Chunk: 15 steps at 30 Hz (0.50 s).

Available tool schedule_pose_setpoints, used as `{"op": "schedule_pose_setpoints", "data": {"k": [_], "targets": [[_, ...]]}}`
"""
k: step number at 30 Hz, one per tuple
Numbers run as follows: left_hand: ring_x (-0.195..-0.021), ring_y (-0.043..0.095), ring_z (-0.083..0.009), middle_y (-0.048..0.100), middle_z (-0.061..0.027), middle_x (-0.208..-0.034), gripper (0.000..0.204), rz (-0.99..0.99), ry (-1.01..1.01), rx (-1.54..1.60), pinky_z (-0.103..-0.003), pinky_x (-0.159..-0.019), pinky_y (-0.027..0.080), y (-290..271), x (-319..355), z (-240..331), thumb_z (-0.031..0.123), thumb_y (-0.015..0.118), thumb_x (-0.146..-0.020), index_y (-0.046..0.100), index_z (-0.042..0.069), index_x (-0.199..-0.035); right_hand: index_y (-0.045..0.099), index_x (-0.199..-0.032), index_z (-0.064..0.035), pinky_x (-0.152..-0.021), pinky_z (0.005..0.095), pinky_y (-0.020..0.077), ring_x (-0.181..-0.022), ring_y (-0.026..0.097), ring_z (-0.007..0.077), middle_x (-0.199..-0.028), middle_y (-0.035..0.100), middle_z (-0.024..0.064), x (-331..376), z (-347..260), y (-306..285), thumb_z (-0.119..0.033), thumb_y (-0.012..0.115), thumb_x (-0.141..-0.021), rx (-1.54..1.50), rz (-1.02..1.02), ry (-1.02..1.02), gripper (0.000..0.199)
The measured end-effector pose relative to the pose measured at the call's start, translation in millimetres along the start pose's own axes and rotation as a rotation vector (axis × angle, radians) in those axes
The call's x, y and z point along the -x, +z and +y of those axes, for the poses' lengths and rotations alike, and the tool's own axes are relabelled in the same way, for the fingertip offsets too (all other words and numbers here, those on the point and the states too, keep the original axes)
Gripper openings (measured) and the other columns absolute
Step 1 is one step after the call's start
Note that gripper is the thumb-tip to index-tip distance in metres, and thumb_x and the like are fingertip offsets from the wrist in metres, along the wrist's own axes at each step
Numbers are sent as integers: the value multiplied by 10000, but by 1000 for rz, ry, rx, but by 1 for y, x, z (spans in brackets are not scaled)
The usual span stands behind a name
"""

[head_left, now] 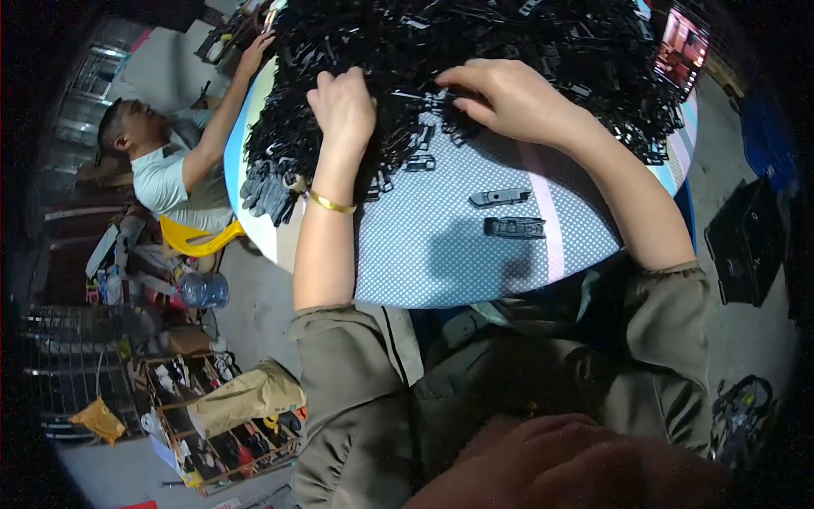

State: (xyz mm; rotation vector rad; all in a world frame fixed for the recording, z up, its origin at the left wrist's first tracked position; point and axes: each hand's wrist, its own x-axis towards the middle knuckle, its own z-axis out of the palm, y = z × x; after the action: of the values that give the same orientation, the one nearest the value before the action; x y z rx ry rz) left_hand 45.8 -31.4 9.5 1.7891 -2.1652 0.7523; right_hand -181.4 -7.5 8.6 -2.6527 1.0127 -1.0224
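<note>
A large heap of small black plastic parts (390,42) covers the far side of the table (407,254). At the near edge of the heap is my left hand (343,106), its fingers curled among the parts; whatever the fingertips hold is hidden. My right hand (521,100) is over the heap's edge to the right, thumb and index finger apart, with nothing plainly between them. Nearer me, two long black parts, one narrow (500,197) and one with a hollow frame (515,227), lie side by side on the dotted cloth.
A lit phone (682,49) stands at the right of the heap. Grey gloves (267,193) lie at the table's left edge. Another person (170,170) sits on the left, arm reaching to the table. Crates (191,450) and a water bottle (203,290) stand on the floor.
</note>
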Motion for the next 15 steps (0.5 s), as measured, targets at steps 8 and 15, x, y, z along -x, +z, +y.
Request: {"op": "schedule_pose_setpoints", "data": {"k": [8, 15], "targets": [[-656, 573, -260, 588, -128, -745, 271, 69, -42, 672, -324, -634, 464, -20, 8, 14, 12, 580, -664, 555, -11, -933, 583, -1055, -126, -706, 362, 475, -783, 589, 253, -826, 604, 98, -6, 3, 2, -168, 546, -806, -87, 116, 51, 255], [-635, 484, -59, 517, -23, -753, 388, -232, -111, 1428, -201, -589, 438, -1, 15, 39, -21, 579, -688, 504, 16, -1068, 554, -1085, -86, -802, 291, 458, -873, 574, 178, -953, 595, 88, -7, 2, 4, -129, 514, -839, -350, 59, 162, 252]]}}
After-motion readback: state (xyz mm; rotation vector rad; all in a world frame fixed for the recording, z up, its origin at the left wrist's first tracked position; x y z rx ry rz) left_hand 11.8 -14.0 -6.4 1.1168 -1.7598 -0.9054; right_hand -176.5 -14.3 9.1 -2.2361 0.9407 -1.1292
